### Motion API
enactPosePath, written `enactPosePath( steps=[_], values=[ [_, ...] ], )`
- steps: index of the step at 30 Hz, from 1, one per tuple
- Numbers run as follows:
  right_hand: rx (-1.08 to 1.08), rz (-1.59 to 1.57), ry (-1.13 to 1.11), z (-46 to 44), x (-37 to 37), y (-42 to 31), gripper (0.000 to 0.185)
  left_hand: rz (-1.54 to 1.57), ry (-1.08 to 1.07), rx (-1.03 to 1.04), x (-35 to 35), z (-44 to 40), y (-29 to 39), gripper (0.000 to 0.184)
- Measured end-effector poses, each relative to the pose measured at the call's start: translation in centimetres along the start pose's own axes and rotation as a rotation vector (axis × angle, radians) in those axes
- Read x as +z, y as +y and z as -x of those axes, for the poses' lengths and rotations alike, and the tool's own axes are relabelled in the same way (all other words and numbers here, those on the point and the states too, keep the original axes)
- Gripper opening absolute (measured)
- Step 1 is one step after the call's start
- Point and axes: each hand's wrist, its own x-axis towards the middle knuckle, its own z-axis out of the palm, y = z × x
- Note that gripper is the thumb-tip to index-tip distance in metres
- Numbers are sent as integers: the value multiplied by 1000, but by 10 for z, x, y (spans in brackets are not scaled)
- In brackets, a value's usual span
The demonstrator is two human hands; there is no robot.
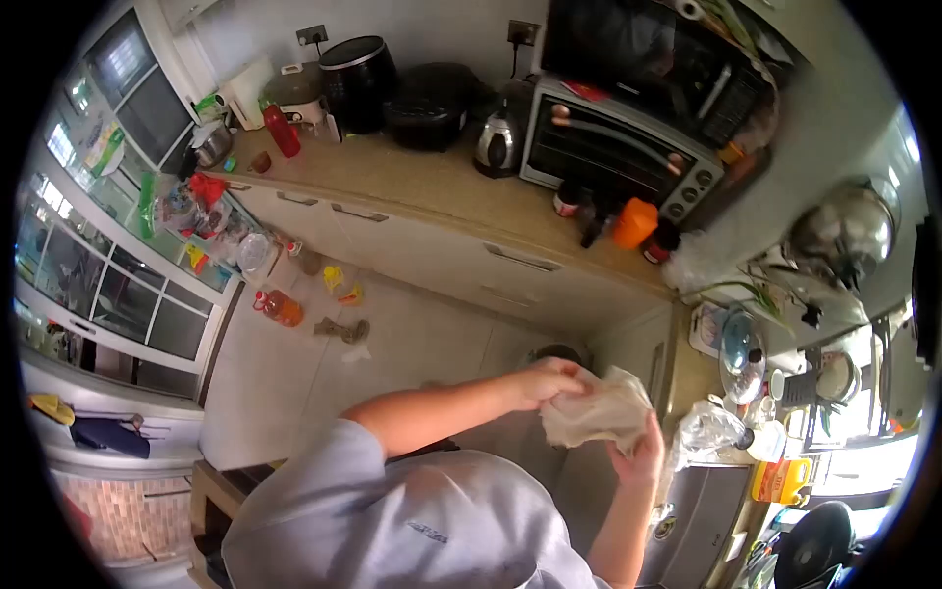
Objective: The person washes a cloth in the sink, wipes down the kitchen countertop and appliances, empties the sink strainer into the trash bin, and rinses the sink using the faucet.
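A pale, crumpled cloth-like sheet [597, 410] is stretched between my two hands, in front of my body above the kitchen floor. My left hand [555, 383] pinches its upper left edge, the fingers closed on it. At its lower right edge my right hand [640, 452] grips it between thumb and fingers. Just behind the sheet, partly hidden by my left hand, is the dark round rim of a bin [557, 350].
A long counter [422, 187] holds a toaster oven [608, 147], a kettle [498, 142], a black cooker [427, 106] and a red bottle [282, 132]. Glass lids [742, 344] and a plastic bag [708, 432] lie on the right counter. An oil bottle [279, 308] stands on the floor.
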Motion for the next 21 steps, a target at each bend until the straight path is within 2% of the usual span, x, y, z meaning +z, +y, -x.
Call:
enactPosePath(
  steps=[1, 2, 3, 4, 5, 6, 8, 9, 10, 12, 13, 15, 16, 18, 19, 21],
  values=[
    [25, 37, -131, -22, 36, 18, 47, -155, 133, 107, -32, 7, 16, 21],
    [64, 114, -121, -48, 62, 35, 46, -309, 261, 209, -62, 9, 29, 17],
    [104, 199, -97, -73, 89, 51, 46, -364, 355, 296, -97, 10, 46, 12],
    [91, 191, -46, -94, 120, 57, 44, -321, 394, 408, -124, 8, 67, 15],
    [76, 187, 5, -116, 148, 61, 42, -99, 378, 391, -140, 15, 99, 24],
    [-4, 148, -15, -144, 167, 65, 42, 67, 304, 485, -168, 4, 119, 34],
    [-141, 150, 7, -184, 212, 58, 43, -96, 489, 556, -190, 14, 176, 44],
    [-194, 196, 55, -198, 234, 52, 44, -259, 629, 507, -198, 23, 199, 43],
    [-196, 197, 68, -226, 243, 52, 44, -326, 698, 546, -223, 22, 207, 36],
    [-438, 698, 258, -300, 232, 71, 44, -357, 816, 515, -263, 32, 214, 25],
    [-433, 702, 270, -325, 226, 90, 44, -401, 845, 502, -285, 39, 214, 24],
    [-1010, 1545, 371, -372, 222, 140, 59, -450, 917, 435, -345, 45, 201, 22],
    [-996, 1548, 381, -391, 227, 157, 59, -456, 963, 382, -373, 47, 197, 21],
    [-758, 1838, 285, -428, 239, 183, 70, -423, 968, 339, -385, 68, 217, 21],
    [-748, 1835, 282, -445, 245, 183, 70, -388, 980, 323, -390, 76, 231, 20],
    [-516, 1919, 454, -480, 254, 185, 72, -382, 969, 330, -413, 89, 248, 21]
  ],
)
